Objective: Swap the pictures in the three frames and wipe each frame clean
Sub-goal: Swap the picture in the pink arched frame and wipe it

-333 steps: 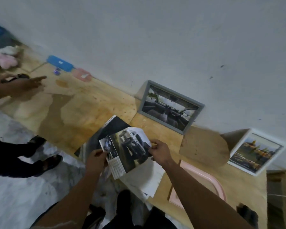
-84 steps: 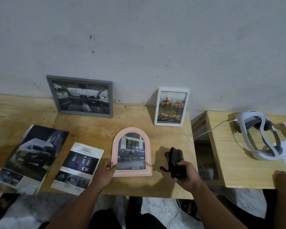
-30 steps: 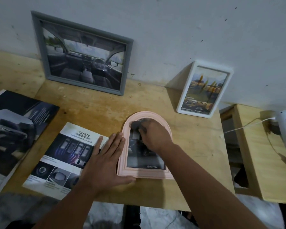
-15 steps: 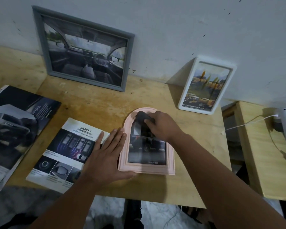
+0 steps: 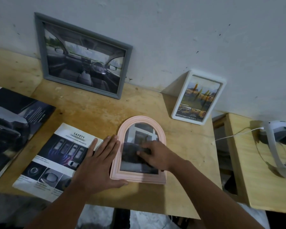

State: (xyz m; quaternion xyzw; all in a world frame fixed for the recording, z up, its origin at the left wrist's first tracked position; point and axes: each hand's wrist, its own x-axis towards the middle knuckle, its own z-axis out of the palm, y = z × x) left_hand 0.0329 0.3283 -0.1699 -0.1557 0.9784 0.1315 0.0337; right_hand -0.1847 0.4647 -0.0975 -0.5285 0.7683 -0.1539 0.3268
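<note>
- Right hand [image 5: 155, 155] presses a dark cloth [image 5: 143, 152] on the pink arched frame [image 5: 139, 176], lying flat near the table's front edge.
- Left hand [image 5: 99, 162], fingers straight, steadies its left side.
- Grey frame [image 5: 40, 47] and white frame [image 5: 221, 90] lean on the far wall; whether they are wiped cannot be told.

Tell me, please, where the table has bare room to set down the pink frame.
Bare wood lies between the grey rectangular frame, the white rectangular frame and the pink arched frame. A strip is also free right of the pink frame. The left side is crowded by the safety leaflet and car brochure.
</note>
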